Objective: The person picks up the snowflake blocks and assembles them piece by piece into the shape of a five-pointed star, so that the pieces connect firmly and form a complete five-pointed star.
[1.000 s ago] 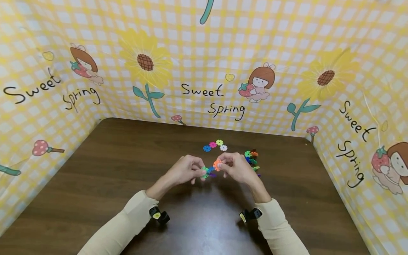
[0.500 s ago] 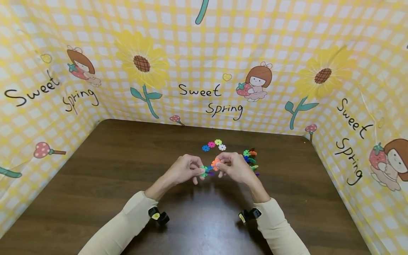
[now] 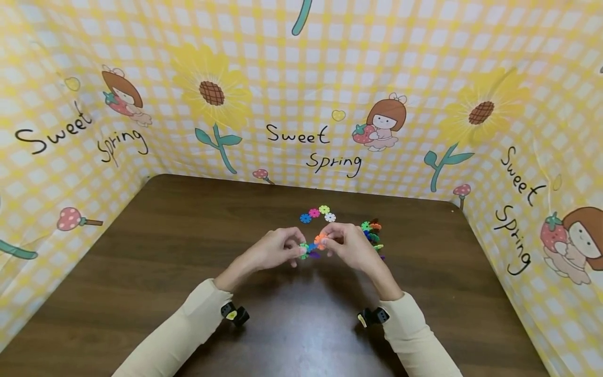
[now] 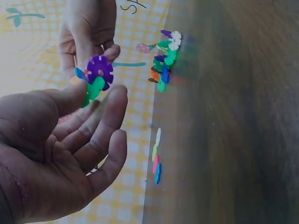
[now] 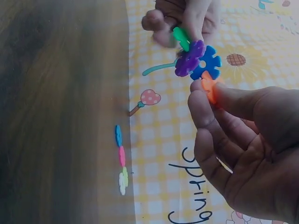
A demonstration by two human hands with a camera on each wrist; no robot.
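Above the table, my left hand (image 3: 279, 249) pinches a green flower-shaped plastic disc (image 5: 181, 39) between thumb and index finger. My right hand (image 3: 352, 247) holds an orange disc (image 5: 208, 87) of the same notched kind by its thumb and fingertips. Between the hands are a blue disc (image 5: 209, 63) and a purple disc (image 4: 100, 71). These pieces look slotted together at angles, forming one small cluster that spans both hands. In the left wrist view, the purple disc faces the camera and hides most of the blue and orange ones. Fingers cover part of the green disc.
Beyond the hands, a blue disc (image 3: 305, 218), a pink disc (image 3: 314, 213), a yellow-green disc (image 3: 324, 209) and a white disc (image 3: 330, 217) lie in a curved row. A cluster of several coloured discs (image 4: 163, 65) stands to the right. Checked cloth (image 3: 292, 68) walls the brown table (image 3: 141, 262).
Both hands stay almost in place with the same pinches on the discs. The left hand's lower fingers and the cluster's tilt shift slightly; the head view sways a little.
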